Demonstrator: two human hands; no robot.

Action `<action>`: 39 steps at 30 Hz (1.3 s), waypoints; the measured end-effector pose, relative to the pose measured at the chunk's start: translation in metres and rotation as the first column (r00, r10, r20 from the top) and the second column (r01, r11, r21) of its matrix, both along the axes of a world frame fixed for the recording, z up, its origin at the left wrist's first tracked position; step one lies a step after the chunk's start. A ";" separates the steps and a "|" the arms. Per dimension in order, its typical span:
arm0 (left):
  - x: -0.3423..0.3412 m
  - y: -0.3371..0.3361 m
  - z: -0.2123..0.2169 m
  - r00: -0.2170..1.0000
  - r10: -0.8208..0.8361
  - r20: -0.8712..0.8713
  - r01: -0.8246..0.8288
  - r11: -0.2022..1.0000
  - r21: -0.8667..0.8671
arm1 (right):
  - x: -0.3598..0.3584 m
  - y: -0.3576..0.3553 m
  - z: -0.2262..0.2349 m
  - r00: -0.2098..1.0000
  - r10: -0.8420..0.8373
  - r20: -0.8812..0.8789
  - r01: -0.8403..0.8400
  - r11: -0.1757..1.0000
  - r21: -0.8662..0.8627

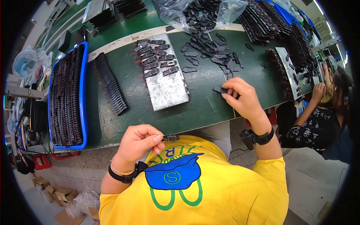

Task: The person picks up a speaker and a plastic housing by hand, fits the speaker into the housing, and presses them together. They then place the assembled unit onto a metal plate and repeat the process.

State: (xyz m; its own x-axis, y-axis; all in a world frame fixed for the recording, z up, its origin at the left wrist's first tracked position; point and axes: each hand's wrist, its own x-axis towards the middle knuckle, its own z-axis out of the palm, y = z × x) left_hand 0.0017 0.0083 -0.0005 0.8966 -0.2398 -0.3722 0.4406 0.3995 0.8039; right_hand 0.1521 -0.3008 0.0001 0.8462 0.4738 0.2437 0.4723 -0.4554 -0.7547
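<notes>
My left hand [140, 144], close to my chest, pinches a small black speaker-like part [171, 138] with a grey face and a red wire. Over the table's right half, my right hand [240, 95] holds a thin black flat piece [220, 90] between thumb and fingers. Beyond that hand lies a loose heap of similar black flat pieces [215, 50], spilling from a clear plastic bag [168, 13]. A silver metal block [165, 92] stands between my hands, farther off. Rows of speaker-like parts [152, 60] with red wires rest on its far end.
On the left stands a blue tray [85, 97] packed with black parts, beside a long row of black parts [108, 82]. Another silver block [288, 71] with parts is at the right. More stacks [258, 18] stand far right. A co-worker [318, 116] sits right of me.
</notes>
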 end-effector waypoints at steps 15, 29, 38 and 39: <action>0.007 -0.012 0.013 0.995 0.070 -0.070 -0.056 0.981 0.188 | 0.002 0.029 0.009 0.975 0.086 0.203 0.015 0.893 -0.450; 0.006 -0.015 0.011 0.999 -0.026 -0.038 0.035 0.971 0.236 | -0.065 0.080 0.036 0.872 0.439 0.217 -0.448 0.894 -0.005; 0.004 -0.016 0.008 0.999 -0.018 -0.052 0.024 0.993 0.119 | -0.073 0.087 0.019 0.865 0.422 0.271 -0.432 0.902 -0.026; 0.004 -0.016 0.007 0.998 -0.019 -0.052 0.025 0.993 0.118 | -0.073 0.087 0.019 0.866 0.422 0.270 -0.431 0.902 -0.027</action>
State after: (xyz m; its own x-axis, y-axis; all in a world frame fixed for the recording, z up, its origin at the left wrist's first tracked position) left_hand 0.0058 -0.0074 0.0066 0.8707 -0.2108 -0.4443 0.4899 0.2924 0.8213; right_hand 0.0793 -0.2135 0.0187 0.4665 0.7617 0.4498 0.7973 -0.1418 -0.5867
